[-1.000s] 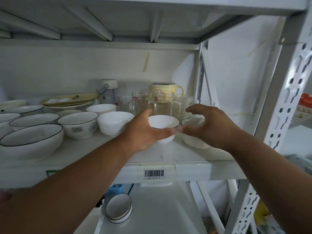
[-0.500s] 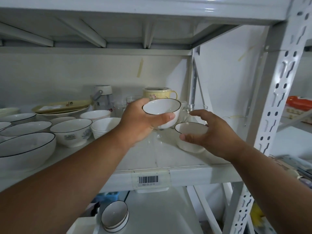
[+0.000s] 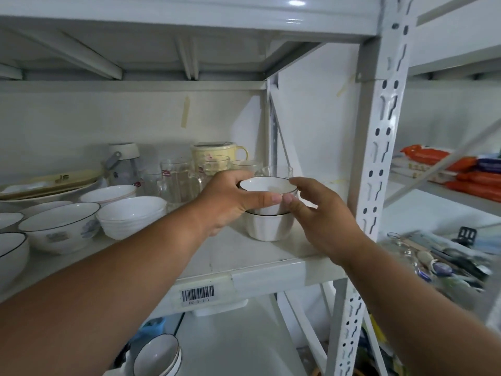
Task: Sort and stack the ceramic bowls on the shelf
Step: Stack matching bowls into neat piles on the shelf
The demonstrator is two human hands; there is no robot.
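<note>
My left hand (image 3: pixel 227 202) grips a small white bowl with a dark rim (image 3: pixel 267 185) from its left side. This bowl sits nested in the mouth of a matching white bowl (image 3: pixel 268 227), which stands on the shelf (image 3: pixel 271 278) near its right end. My right hand (image 3: pixel 317 213) cups the upper bowl's right side, thumb at the front and forefinger over the far rim. Both thumbs nearly meet at the bowl's front.
Left of the stack stand a ribbed white bowl (image 3: pixel 132 215), a flowered dark-rimmed bowl (image 3: pixel 59 226) and more bowls and plates (image 3: pixel 48 183). Glass mugs (image 3: pixel 179 180) and a yellow mug (image 3: pixel 217 154) stand behind. The shelf post (image 3: pixel 379 158) rises close on the right. Stacked bowls (image 3: pixel 158 356) lie on the shelf below.
My left hand lifted the small bowl off the shelf, carried it right and lowered it into the other bowl. My right hand shifted from the lower bowl up to the upper one.
</note>
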